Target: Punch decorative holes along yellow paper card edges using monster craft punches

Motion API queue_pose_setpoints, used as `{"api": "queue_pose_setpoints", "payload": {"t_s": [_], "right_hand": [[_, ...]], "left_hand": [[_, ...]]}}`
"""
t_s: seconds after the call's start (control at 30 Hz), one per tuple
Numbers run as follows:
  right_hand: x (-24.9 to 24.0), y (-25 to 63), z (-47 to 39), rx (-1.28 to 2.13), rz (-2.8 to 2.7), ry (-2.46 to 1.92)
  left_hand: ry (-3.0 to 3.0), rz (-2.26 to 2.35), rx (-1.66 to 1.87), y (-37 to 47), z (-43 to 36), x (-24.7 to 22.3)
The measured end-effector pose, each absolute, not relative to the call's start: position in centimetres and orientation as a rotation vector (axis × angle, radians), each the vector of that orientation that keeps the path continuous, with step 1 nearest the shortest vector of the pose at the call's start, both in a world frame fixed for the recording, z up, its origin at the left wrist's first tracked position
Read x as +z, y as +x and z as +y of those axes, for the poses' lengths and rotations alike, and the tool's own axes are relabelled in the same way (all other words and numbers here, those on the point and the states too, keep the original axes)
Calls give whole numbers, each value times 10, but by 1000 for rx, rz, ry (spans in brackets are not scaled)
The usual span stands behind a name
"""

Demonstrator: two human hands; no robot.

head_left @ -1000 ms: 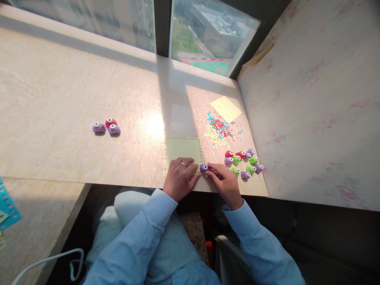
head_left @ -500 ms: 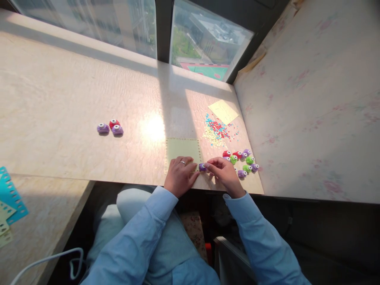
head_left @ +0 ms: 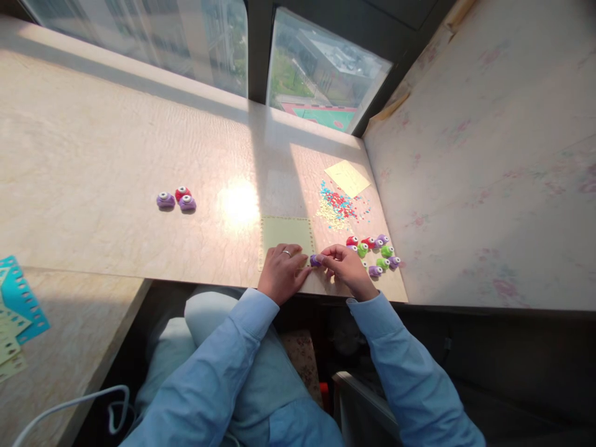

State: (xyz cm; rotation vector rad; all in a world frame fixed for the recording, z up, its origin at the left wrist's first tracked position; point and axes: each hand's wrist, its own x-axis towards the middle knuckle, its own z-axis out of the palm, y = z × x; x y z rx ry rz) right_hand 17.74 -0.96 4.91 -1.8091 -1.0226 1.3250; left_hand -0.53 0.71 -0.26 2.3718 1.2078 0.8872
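Observation:
A pale yellow-green sheet of paper (head_left: 285, 233), with a row of small punched holes along its edges, lies near the table's front edge. My left hand (head_left: 283, 271), wearing a ring, holds the sheet's lower right part, its fingers on top and the thumb by the edge. At that right edge sits a small purple craft punch (head_left: 315, 260) with a white top. My right hand (head_left: 347, 268) is closed around the punch, thumb and fingertips on it. The paper's lower corner is hidden under my left hand.
Several red, green and purple craft punches (head_left: 382, 264) stand right of my right hand. Behind them lie coloured paper bits (head_left: 338, 208) and a yellow paper piece (head_left: 347, 178). Three more punches (head_left: 187, 202) stand left. Punched blue paper (head_left: 32, 307) lies far left; a wall (head_left: 465, 186) bounds the right.
My right hand and the purple punch have shifted very slightly left, closer to my left hand. The view has turned a little.

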Motion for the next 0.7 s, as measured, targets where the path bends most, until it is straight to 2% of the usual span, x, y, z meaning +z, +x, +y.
{"api": "queue_pose_setpoints", "payload": {"t_s": [0.47, 0.7], "right_hand": [[63, 177, 10, 1490, -1112, -2022], [61, 167, 27, 1263, -1375, -2246]], "left_hand": [[2375, 1206, 871, -5, 8, -1], [2368, 1210, 845, -5, 8, 0]]}}
